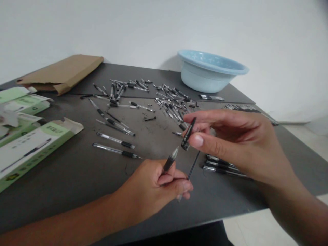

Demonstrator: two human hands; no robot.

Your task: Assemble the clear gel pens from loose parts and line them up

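We note a pale blue plastic basin [205,80], wide-rimmed, on the far part of the dark grey table [77,171], near a plain white wall [128,30]. Far left, we log a brown paper bag [64,70] lying flat, its open mouth towards us. Nearer, green-and-white cartons [38,147] lie at the left edge, the closest with its end flap raised. Lower right, we see pale flooring [251,225].

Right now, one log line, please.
left hand: black-gripped clear-tipped pen, thin dark rod | right hand: black plastic cap | pen and cap: apart
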